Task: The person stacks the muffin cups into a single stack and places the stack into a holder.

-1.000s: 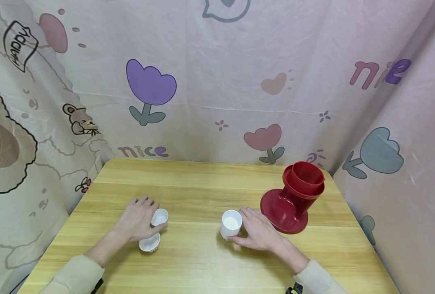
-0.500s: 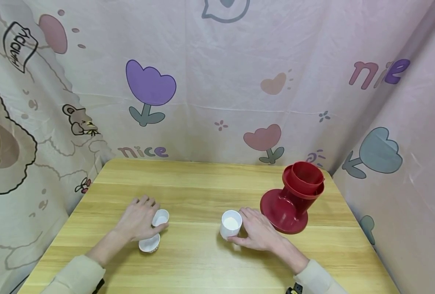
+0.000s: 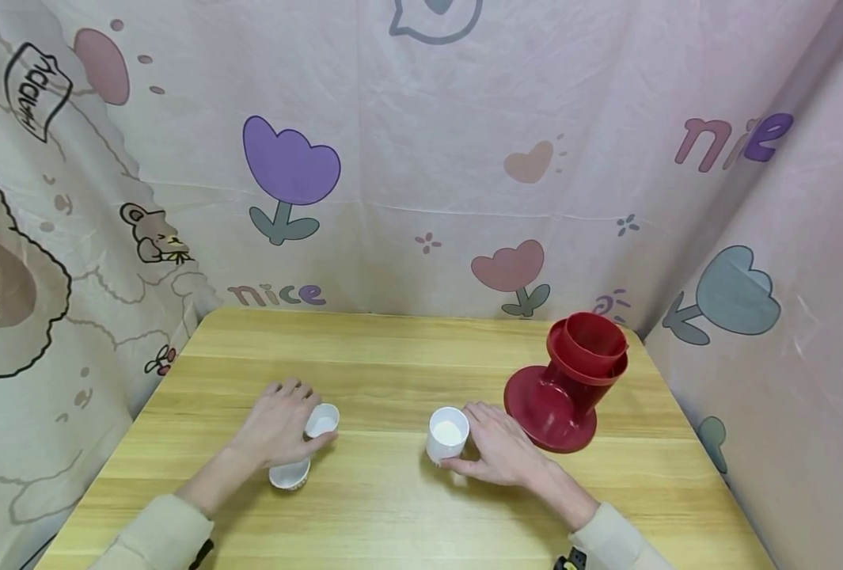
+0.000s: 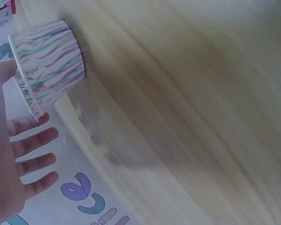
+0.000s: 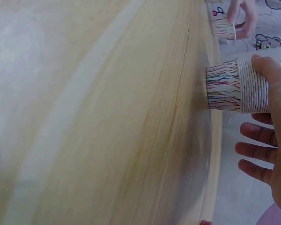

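Observation:
In the head view my left hand (image 3: 279, 425) holds a small paper cup (image 3: 323, 419) by the rim, between thumb and index finger. Wavy coloured lines cover the cup's side in the left wrist view, and the other fingers stand loosely spread beside it. A second small cup (image 3: 290, 475) sits on the table just below that hand, partly hidden by it. My right hand (image 3: 501, 445) grips a stack of nested paper cups (image 5: 225, 89) with the thumb on one side. Many rims show in the right wrist view, and the stack's base is at the tabletop.
Behind my right hand stands a red plastic piece (image 3: 585, 372) with a round base, a leaning body and a cup-shaped top. The wooden table (image 3: 378, 522) meets a printed curtain (image 3: 393, 158) at the back and sides.
My left hand has shifted a little to the right, carrying its paper cup away from the second cup. The right hand and the stack have stayed in place.

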The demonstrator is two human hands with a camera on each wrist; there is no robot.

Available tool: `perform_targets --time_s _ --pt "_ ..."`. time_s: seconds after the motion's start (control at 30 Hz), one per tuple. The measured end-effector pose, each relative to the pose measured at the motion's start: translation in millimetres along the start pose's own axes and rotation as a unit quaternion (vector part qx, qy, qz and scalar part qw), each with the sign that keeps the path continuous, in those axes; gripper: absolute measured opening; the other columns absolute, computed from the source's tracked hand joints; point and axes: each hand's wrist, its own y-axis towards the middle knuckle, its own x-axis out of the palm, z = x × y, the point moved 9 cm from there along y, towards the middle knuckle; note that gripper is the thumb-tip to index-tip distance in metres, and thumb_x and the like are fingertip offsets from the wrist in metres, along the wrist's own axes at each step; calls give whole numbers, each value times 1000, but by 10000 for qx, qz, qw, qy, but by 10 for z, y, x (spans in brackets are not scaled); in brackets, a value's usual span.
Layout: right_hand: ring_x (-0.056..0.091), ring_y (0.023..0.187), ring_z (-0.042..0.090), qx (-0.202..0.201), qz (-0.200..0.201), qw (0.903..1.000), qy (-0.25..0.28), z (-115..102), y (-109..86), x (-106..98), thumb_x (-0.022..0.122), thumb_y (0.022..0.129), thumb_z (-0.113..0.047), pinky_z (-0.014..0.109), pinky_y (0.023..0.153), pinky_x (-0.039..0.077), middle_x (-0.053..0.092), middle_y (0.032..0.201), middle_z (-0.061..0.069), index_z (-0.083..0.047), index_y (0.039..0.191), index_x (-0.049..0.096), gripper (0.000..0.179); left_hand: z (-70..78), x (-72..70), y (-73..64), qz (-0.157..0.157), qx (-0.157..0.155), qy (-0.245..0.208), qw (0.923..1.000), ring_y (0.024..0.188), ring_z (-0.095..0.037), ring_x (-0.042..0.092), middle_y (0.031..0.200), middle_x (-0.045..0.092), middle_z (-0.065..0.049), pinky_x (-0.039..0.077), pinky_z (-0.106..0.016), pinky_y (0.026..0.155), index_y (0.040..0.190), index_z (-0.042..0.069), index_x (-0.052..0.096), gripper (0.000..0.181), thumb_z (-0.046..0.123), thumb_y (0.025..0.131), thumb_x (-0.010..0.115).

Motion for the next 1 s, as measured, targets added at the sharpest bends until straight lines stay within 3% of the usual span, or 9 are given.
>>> perform_targets --time_s 0.43,1.0 --pt "53 89 7 10 -3 10000 -18 -6 1 -3 57 74 -79 28 79 51 57 98 -12 -24 114 55 69 191 -37 101 208 196 -195 9994 103 -27 59 105 68 -7 50 -46 88 106 13 68 66 71 76 61" --pt "53 89 5 -1 11 10000 57 -13 2 -7 58 74 -79 27 78 51 56 98 -14 -25 114 55 66 460 -112 208 261 276 -611 9974 100 -21 58 103 67 0 50 -40 85 100 19 67 58 71 76 62"
